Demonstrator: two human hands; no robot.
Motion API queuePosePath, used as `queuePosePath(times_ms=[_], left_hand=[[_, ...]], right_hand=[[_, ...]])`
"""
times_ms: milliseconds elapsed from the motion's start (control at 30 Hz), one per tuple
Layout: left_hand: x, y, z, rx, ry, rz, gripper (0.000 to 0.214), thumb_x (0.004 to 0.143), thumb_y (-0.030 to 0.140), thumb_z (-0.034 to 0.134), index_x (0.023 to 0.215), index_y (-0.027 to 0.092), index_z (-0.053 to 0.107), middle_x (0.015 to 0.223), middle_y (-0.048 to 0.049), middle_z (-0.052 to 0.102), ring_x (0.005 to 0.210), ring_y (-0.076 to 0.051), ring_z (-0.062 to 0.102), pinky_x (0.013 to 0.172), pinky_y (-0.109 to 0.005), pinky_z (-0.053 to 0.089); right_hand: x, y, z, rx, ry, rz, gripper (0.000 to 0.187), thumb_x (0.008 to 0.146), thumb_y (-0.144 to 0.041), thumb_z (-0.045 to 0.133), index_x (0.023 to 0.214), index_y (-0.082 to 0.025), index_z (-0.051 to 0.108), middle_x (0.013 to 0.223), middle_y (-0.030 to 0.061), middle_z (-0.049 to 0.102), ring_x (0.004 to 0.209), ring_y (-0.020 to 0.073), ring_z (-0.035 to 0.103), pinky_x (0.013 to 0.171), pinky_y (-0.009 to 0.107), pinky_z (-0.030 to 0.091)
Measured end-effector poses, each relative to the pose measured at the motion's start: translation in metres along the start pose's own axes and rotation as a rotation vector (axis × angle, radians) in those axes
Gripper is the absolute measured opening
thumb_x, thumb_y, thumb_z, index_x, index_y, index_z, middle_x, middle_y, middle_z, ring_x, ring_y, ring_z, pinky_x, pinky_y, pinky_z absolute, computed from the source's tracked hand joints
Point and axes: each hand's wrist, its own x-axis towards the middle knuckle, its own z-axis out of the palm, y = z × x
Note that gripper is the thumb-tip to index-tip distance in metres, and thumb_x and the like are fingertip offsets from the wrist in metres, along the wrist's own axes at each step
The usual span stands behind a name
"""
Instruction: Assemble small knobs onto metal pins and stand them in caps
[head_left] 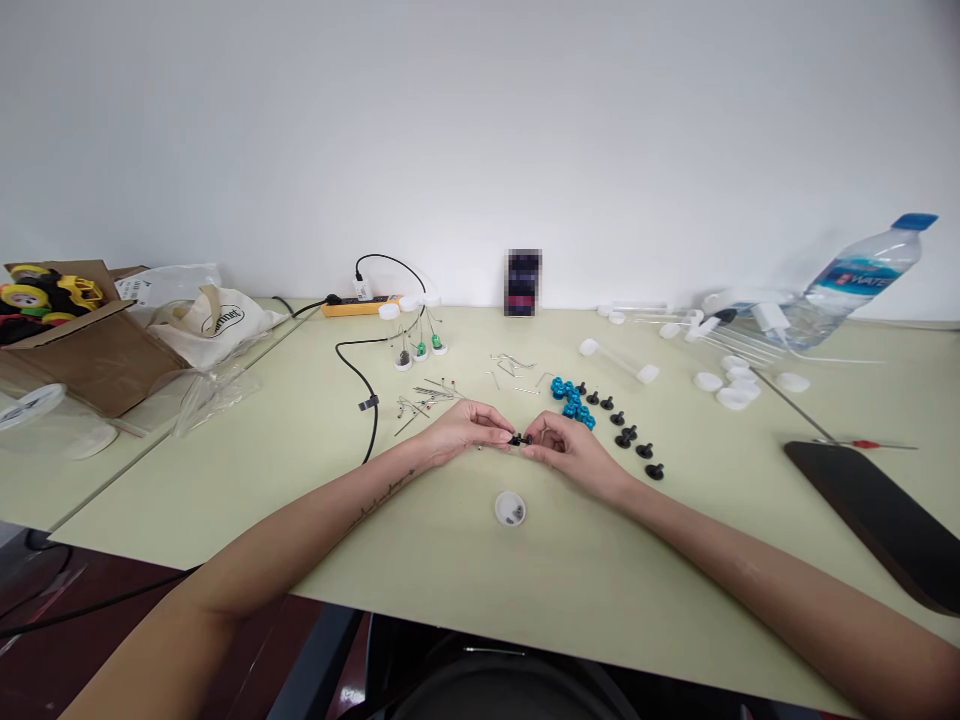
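Over the middle of the table, my left hand (466, 426) and my right hand (571, 452) meet fingertip to fingertip. Both pinch a small black part (517, 439), whose exact kind is too small to make out. Just below them on the table sits a shallow white cap (503, 503) with several small grey metal pieces in it. Beside my right hand lie several blue lobed knobs (559, 388) and a curved row of black flanged pieces with stems (645, 451). Several thin metal rods (429, 393) are scattered beyond my left hand.
L-shaped hex keys (510, 364) lie farther back, before a blurred-out phone (523, 283). Clear tubes holding green pieces (421, 349) stand back left. A water bottle (855, 280), white caps (733, 396) and a black slab (870, 510) are right; a cardboard box (112, 360) is left.
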Motion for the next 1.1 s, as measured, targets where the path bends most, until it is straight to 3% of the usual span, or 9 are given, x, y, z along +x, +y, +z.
queuePosePath(times_ms=[367,600,1100], left_hand=[[-0.0015,0.0017,0.0011,-0.027,-0.009,-0.004,0.031,0.057,0.024,0.076,0.083,0.010,0.065,0.078,-0.0072,0.067,0.075,-0.016,0.064,0.074,-0.027,0.047],[-0.0007,0.0004,-0.0004,0.006,0.003,-0.008,0.031,0.057,0.024,0.076,0.083,0.011,0.066,0.077,-0.0064,0.066,0.071,-0.014,0.062,0.069,-0.024,0.047],[-0.0017,0.0021,0.0012,0.019,-0.002,-0.008,0.034,0.056,0.026,0.076,0.085,0.011,0.066,0.078,-0.0074,0.066,0.071,-0.014,0.062,0.070,-0.025,0.046]], right_hand=[[0.0011,-0.0025,-0.0025,-0.108,-0.035,-0.017,0.035,0.085,-0.047,0.041,0.072,-0.018,0.055,0.060,-0.0018,0.048,0.055,0.0108,0.041,0.049,0.023,0.030],[0.0007,0.0000,0.0002,-0.006,-0.024,0.001,0.026,0.077,-0.044,0.054,0.079,-0.019,0.056,0.065,-0.0017,0.051,0.057,0.0107,0.043,0.050,0.022,0.032],[0.0008,0.0049,0.0022,0.024,-0.003,-0.005,0.020,0.074,-0.037,0.060,0.079,-0.019,0.052,0.059,-0.0043,0.048,0.053,0.0095,0.042,0.048,0.021,0.033]])
